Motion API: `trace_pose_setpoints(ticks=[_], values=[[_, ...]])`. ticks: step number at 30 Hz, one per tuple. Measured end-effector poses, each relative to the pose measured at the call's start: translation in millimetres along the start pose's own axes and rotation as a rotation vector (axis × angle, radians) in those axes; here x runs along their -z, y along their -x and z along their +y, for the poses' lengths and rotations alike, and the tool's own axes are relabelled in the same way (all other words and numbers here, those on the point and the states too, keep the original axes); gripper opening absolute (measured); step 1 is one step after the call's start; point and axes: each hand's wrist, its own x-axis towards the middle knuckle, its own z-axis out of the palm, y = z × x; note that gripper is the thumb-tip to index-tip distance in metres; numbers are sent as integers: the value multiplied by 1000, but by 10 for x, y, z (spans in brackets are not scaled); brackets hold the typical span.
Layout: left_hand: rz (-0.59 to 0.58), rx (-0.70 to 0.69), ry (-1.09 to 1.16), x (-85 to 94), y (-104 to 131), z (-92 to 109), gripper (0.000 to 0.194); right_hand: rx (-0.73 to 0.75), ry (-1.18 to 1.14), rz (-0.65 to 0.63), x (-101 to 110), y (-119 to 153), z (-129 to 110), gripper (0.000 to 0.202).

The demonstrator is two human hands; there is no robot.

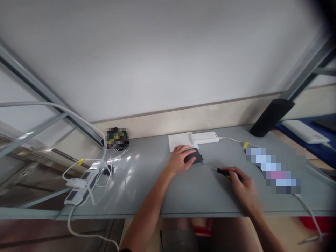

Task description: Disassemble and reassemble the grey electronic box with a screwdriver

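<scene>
A small dark grey box (193, 156) lies on the grey table, its near edge facing me. My left hand (181, 159) grips it from the left, fingers over the top and thumb along the near side, so part of it is hidden. In my right hand (243, 183) is a screwdriver (223, 172) with a black handle, held closed in the fingers. Its thin metal shaft points left and its tip meets the box's right near corner; whether it sits in a screw I cannot tell. Behind the box lies a white sheet or flat pad (178, 139).
A white power-bank-like block (206, 137) with a cable lies behind the box. At left are a power strip (81, 189) and tangled white cables (107, 176). A black cylinder (271, 117) leans at back right; a blurred-out device (275, 169) lies to the right.
</scene>
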Motion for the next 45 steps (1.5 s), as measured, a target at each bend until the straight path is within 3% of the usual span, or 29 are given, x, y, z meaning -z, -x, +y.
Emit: trace_pose_setpoints(ticks=[5,16,27,32,36,41,45], values=[[-162,-71,-45,-97,21,8,38,-5,39,-17,-16,-4,7,37],[-142,-158,-10,-185,11,11,28,29,-6,12,17,22,-4,36],[-93,-87,109,-241,-9,-42,19,37,-50,-18,7,36,23,36],[157,76,264,-136,-51,-192,23,36,-34,-4,5,31,65,37],[326,279,98,0,-46,-493,21,61,-51,1,-4,18,54,37],[286,483,-169,50,39,-817,16,39,-57,-19,-4,16,34,36],[276,533,-210,-8,70,-862,16,23,-52,-40,2,13,67,37]])
